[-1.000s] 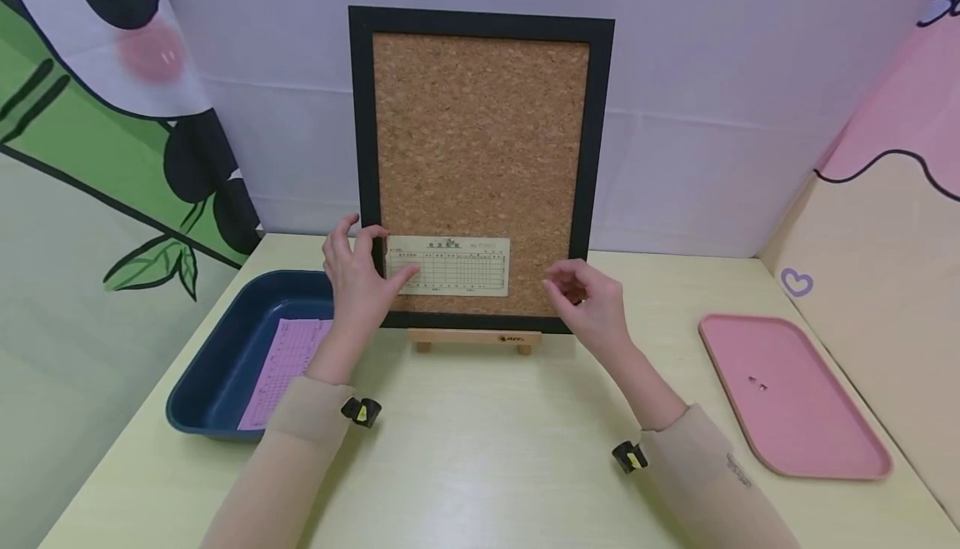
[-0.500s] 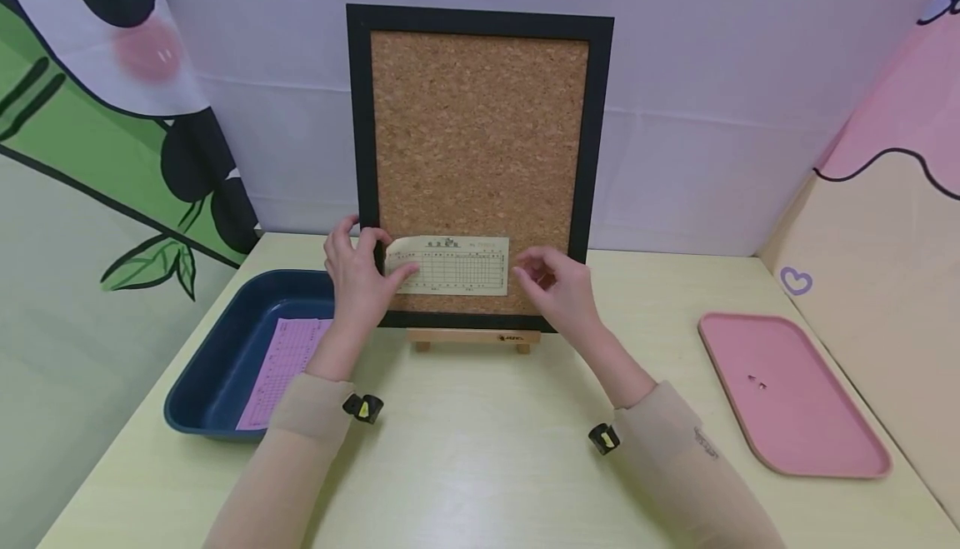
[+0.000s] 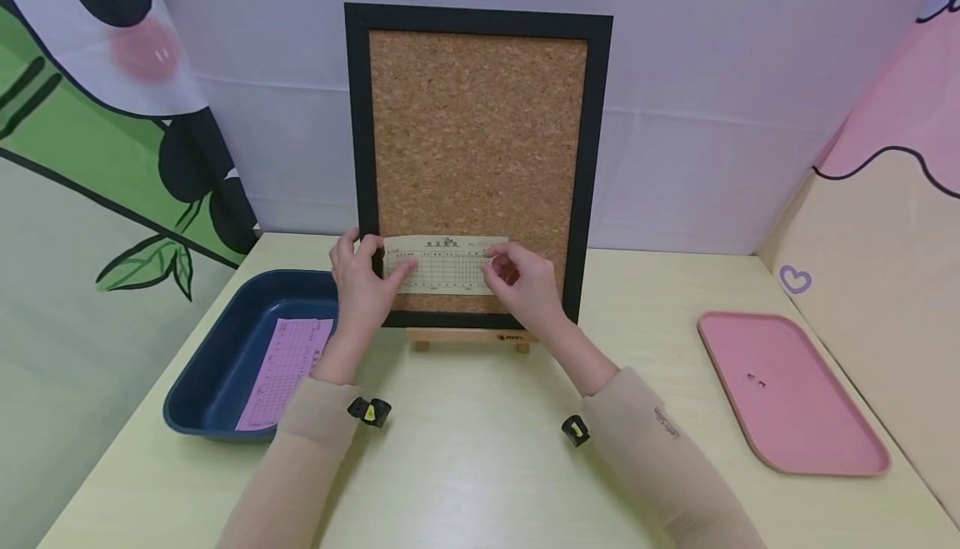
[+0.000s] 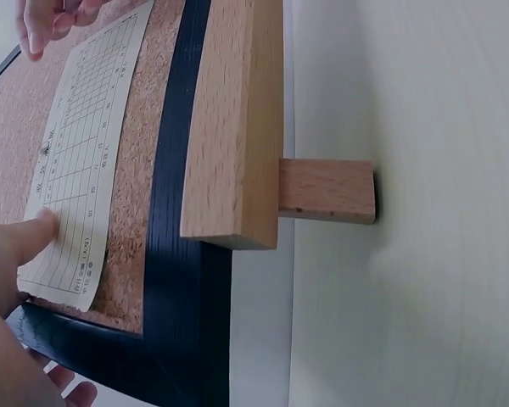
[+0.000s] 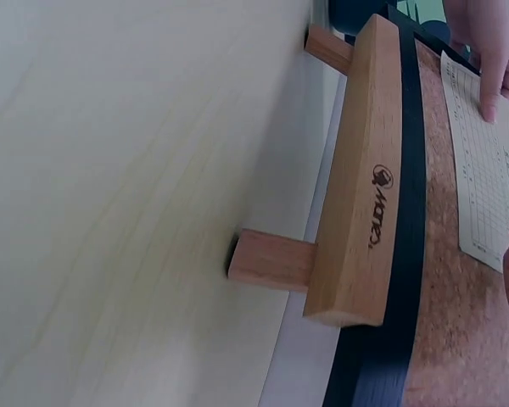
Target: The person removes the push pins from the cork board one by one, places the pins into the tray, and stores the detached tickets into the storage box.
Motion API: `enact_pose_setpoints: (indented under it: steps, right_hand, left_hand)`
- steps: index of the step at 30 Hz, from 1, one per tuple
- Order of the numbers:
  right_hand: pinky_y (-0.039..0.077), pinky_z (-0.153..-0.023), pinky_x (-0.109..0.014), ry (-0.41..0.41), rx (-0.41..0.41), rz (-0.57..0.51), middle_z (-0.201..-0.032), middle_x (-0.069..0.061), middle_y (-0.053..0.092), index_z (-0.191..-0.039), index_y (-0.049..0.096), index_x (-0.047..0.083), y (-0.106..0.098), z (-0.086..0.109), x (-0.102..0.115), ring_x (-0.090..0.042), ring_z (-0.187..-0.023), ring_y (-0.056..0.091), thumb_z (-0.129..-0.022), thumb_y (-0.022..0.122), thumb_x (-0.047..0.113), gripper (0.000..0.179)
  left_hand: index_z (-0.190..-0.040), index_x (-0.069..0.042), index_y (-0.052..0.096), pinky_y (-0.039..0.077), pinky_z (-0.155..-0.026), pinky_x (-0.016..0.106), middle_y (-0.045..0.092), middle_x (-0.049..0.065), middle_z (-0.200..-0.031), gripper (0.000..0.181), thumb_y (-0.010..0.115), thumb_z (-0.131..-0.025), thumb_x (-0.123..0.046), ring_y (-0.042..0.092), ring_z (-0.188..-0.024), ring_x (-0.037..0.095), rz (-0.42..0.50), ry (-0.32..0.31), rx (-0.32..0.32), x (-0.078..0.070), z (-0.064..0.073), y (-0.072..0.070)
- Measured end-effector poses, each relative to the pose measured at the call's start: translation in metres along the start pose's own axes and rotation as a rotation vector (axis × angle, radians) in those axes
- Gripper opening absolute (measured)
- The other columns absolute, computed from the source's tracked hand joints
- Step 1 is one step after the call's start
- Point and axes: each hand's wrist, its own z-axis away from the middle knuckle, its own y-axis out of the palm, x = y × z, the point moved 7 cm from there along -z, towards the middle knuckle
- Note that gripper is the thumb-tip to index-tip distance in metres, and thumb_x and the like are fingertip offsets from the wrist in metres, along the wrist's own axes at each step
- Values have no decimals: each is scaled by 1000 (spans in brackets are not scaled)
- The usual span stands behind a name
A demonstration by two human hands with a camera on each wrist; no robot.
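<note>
**Paper slip [image 3: 442, 276] pressed low on a cork board [image 3: 480, 141]**

Head view: the left hand [image 3: 362, 284] grips the board's left edge, its thumb on the slip's left end. The right hand [image 3: 529, 286] is at the slip's right end, thumb and fingertips narrowed together; whether they hold anything cannot be told. Cork stretches from the slip up to the black frame [image 3: 480, 21]. A wide piece of counter [image 3: 465, 466] lies open between board and pink tray [image 3: 817, 424]; on the left, the forearm overlaps the blue tub [image 3: 217, 374].

Left wrist view: the left fingers [image 4: 82, 393] reach behind the frame.

Right wrist view: a cork strip separates the slip's lower edge from the frame, above the wooden stand [image 5: 356, 186].
</note>
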Motion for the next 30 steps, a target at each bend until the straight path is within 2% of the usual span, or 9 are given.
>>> enact_pose_setpoints:
  steps: [6, 12, 15, 20, 30]
  right_hand:
    - [47, -57, -20, -2, 3, 19, -75, -2, 61, -100, 65, 5, 15, -9, 3, -9, -64, 53, -88, 65, 10, 13]
    - [43, -56, -20, -22, 10, 114, -73, -1, 59, -99, 66, 6, 27, -18, 6, -8, -61, 48, -89, 64, 12, 12]
    - [42, -54, -20, -46, 5, 204, -72, 1, 59, -99, 66, 9, 28, -23, 10, -7, -60, 48, -89, 64, 15, 12]
    - [41, -51, -21, -66, -4, 339, -71, 3, 61, -97, 67, 11, 32, -29, 15, -6, -58, 51, -89, 64, 19, 11]
    - [35, -43, -20, -81, -8, 424, -66, 4, 59, -92, 67, 12, 40, -35, 18, -4, -49, 45, -88, 66, 21, 9]
  left_hand:
    - [-99, -4, 56, 24, -103, 57, 32, 21, -141, 37, 73, -82, -32, 24, -132, 36, 87, -33, -59, 3, 2, 2]
    - [-98, -4, 56, 29, -101, 55, 33, 20, -140, 36, 73, -82, -32, 26, -131, 34, 136, -65, -97, 5, 4, 3]
    - [-97, -4, 57, 30, -101, 54, 35, 20, -138, 36, 74, -82, -32, 27, -130, 35, 146, -66, -107, 5, 3, 4]
    - [-95, -5, 57, 25, -102, 56, 36, 19, -137, 36, 75, -81, -32, 29, -128, 35, 149, -67, -112, 6, 2, 4]
    - [-99, -4, 58, 25, -101, 56, 38, 20, -133, 37, 74, -82, -32, 31, -125, 36, 159, -65, -119, 7, 3, 5]
